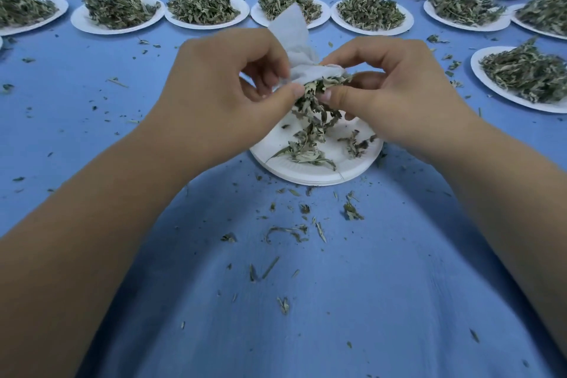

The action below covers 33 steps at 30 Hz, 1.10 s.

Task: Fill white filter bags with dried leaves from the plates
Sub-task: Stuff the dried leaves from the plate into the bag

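Crumbs of dried leaf (288, 233) litter the blue cloth (306, 331) at six o'clock. Above the near-bare paper plate (306, 176), the left hand (227, 83) pinches the mouth of the white filter bag (294, 40). The right hand (399, 92), at its three o'clock, pinches a leaf clump (313, 107) against that opening. The bag's length runs away toward twelve.

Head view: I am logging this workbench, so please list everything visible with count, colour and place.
heaped plates: at least sixteen, white with grey-green leaves, far rows and right side
near plate: one, white, few leaves on it, under the hands
filter bag: one, white, between both hands
leaf bunch: one, grey-green, hanging at the bag's mouth
leaf scraps: many, grey-green, scattered on the cloth
cloth: one, blue, covering the table
left hand: one, pinches the filter bag
right hand: one, pinches the leaf bunch
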### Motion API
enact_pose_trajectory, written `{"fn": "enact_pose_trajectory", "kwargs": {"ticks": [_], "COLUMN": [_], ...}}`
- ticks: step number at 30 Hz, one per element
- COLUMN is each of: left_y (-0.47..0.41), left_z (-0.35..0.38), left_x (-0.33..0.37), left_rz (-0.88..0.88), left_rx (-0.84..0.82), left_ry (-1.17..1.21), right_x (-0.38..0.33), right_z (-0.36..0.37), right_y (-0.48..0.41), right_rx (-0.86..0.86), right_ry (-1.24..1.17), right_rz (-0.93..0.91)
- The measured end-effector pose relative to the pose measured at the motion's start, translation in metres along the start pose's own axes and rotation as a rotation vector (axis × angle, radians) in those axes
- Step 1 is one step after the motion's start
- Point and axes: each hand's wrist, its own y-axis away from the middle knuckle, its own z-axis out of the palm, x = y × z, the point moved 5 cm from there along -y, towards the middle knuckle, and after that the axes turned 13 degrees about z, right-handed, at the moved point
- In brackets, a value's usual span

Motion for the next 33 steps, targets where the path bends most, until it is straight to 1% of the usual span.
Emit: {"fn": "enact_pose_trajectory", "kwargs": {"ticks": [2, 5, 10, 13, 16, 20, 24, 27, 30, 33], "left_y": [0.001, 0.002, 0.001, 0.001, 0.001, 0.0, -0.001, 0.001, 0.001, 0.001], "left_z": [0.006, 0.01, 0.01, 0.01, 0.013, 0.017, 0.011, 0.01, 0.008, 0.009], "left_x": [-0.003, -0.006, -0.012, -0.01, -0.003, 0.005, 0.0, 0.001, -0.002, -0.008], "left_rz": [-0.051, -0.081, -0.148, -0.147, -0.126, -0.105, -0.101, -0.079, -0.113, -0.149], "left_rx": [0.012, 0.038, -0.01, -0.046, -0.066, -0.09, -0.011, 0.038, 0.072, 0.065], "left_ry": [0.033, 0.077, 0.271, 0.382, 0.438, 0.39, 0.18, 0.015, 0.023, 0.02], "right_x": [-0.001, -0.003, -0.003, -0.002, -0.002, -0.007, -0.011, -0.012, -0.012, -0.012], "right_z": [0.001, 0.003, 0.005, 0.005, 0.003, 0.005, 0.007, 0.012, 0.015, 0.014], "right_y": [0.001, 0.002, 0.001, -0.001, -0.003, -0.005, -0.002, 0.001, 0.003, 0.004], "right_rx": [0.007, 0.011, 0.067, 0.108, 0.184, 0.271, 0.296, 0.237, 0.162, 0.092], "right_ry": [-0.007, 0.015, 0.089, 0.127, 0.175, 0.267, 0.264, 0.203, 0.131, 0.082], "right_rz": [0.003, 0.017, 0.004, 0.024, 0.046, 0.043, 0.007, 0.023, 0.042, 0.054]}}
